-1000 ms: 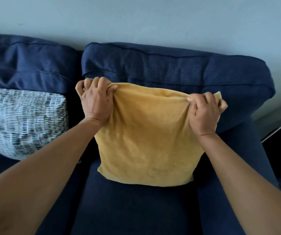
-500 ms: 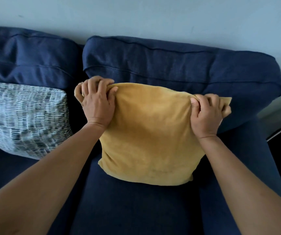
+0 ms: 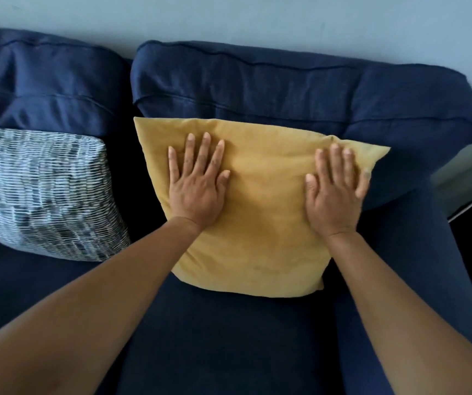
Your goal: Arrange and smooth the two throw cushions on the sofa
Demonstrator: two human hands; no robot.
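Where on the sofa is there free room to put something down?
Free: the seat in front of the yellow cushion, between the forearms. Crowded: the patterned cushion fills the left, and only a narrow dark gap separates the cushions.

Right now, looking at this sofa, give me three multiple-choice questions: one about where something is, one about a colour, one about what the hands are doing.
1. Where is the patterned cushion relative to the yellow cushion?
A. On the viewer's left of it, on the next seat
B. Stacked on top of it
C. On the floor in front of it

2. What colour is the sofa?
A. Grey
B. Dark blue
C. Red

3. How are the hands placed on the yellow cushion?
A. Both pinching its top corners
B. One hand lifting it off the seat
C. Both open and flat on its front

Answers:
1 A, it leans against the neighbouring back cushion across a dark gap.
2 B, seat and back cushions are navy fabric.
3 C, the left hand and right hand lie palm down with fingers spread.
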